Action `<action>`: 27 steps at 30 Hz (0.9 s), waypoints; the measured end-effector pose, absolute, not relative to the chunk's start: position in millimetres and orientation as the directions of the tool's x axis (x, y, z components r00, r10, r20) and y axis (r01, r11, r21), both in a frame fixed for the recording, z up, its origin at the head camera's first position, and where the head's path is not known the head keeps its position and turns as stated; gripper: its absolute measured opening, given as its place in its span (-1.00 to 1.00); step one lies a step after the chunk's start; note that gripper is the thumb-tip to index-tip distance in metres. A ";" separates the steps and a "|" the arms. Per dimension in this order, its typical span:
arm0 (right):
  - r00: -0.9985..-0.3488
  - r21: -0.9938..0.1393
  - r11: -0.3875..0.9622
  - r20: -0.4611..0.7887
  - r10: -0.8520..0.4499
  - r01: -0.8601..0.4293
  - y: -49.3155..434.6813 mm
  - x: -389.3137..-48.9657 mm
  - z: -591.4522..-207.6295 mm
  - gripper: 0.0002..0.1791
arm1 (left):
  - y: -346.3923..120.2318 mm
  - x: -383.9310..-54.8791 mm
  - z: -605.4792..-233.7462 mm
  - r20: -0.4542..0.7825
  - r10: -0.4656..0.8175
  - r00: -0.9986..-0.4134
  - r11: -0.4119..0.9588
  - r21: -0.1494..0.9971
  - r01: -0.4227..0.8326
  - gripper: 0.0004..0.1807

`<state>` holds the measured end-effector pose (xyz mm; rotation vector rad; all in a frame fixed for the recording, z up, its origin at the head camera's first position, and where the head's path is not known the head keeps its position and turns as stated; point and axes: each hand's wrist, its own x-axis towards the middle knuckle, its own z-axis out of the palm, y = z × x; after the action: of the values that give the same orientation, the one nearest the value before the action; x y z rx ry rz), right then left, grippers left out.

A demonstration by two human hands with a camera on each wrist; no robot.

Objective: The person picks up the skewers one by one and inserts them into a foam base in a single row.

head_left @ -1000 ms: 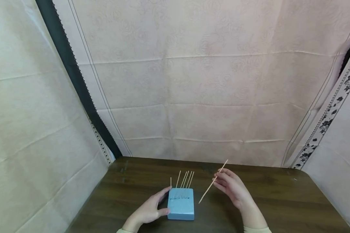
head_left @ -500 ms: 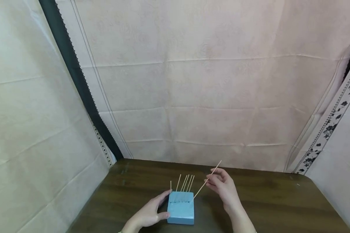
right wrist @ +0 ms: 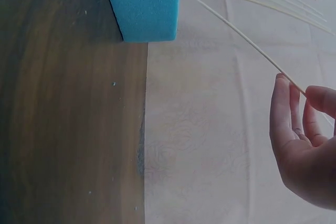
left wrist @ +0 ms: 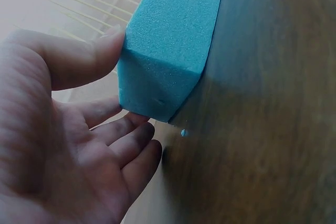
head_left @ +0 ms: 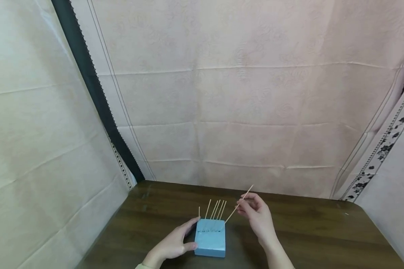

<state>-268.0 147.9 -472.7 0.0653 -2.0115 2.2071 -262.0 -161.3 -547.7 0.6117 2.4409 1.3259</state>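
Note:
A light blue foam block [head_left: 210,243] lies on the table with several thin wooden sticks [head_left: 207,209] standing up from it in a row. My left hand [head_left: 171,243] grips the block's left side; in the left wrist view the thumb [left wrist: 89,59] presses one face and the fingertips touch another. Between thumb and fingers my right hand [head_left: 258,217] pinches one more wooden stick [right wrist: 247,39], held slanted. Its lower tip is close to the block's far right corner, and the right wrist view shows a small gap between them.
The dark wooden table [head_left: 306,231] carries small blue foam crumbs [left wrist: 184,132] near the block. Pale cloth [head_left: 242,112] hangs behind the table's far edge and along both sides.
My right hand has moved left, bringing the stick's lower tip from beside the block to near its far right corner. The left hand keeps its grip on the block.

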 end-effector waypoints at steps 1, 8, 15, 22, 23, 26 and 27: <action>-0.987 -0.986 -0.084 0.139 0.082 -0.146 147.2 -267.8 -472.4 -0.82 | -161.1 -262.1 -547.4 -0.054 0.497 -0.866 0.484 0.845 0.226 -0.10; -0.985 -0.986 -0.023 0.161 0.066 -0.163 142.4 -264.8 -471.0 -0.84 | -160.9 -261.4 -545.1 -0.034 0.501 -0.865 0.487 0.837 0.249 -0.09; -0.983 -0.984 0.009 0.178 0.043 -0.178 139.7 -261.7 -471.3 -0.86 | -160.8 -260.0 -544.1 -0.037 0.502 -0.864 0.491 0.835 0.249 -0.10; -0.974 -0.969 0.104 0.227 0.019 -0.224 138.8 -257.6 -468.2 -0.88 | -161.7 -260.5 -543.9 -0.022 0.518 -0.855 0.480 0.835 0.269 -0.10; -0.971 -0.965 0.118 0.239 0.016 -0.236 138.6 -256.6 -467.1 -0.88 | -161.8 -260.9 -544.4 -0.021 0.519 -0.854 0.478 0.836 0.269 -0.10; -0.962 -0.952 0.146 0.273 0.008 -0.269 137.9 -254.1 -464.1 -0.88 | -162.2 -261.7 -545.4 -0.023 0.518 -0.855 0.476 0.838 0.266 -0.11; -0.960 -0.949 0.152 0.279 0.004 -0.275 137.7 -253.3 -463.5 -0.89 | -162.3 -261.8 -545.4 -0.024 0.517 -0.856 0.475 0.840 0.263 -0.11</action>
<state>-253.3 137.7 -463.5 0.2653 -2.2103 1.8976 -261.8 -162.3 -545.4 0.6649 2.4499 1.3243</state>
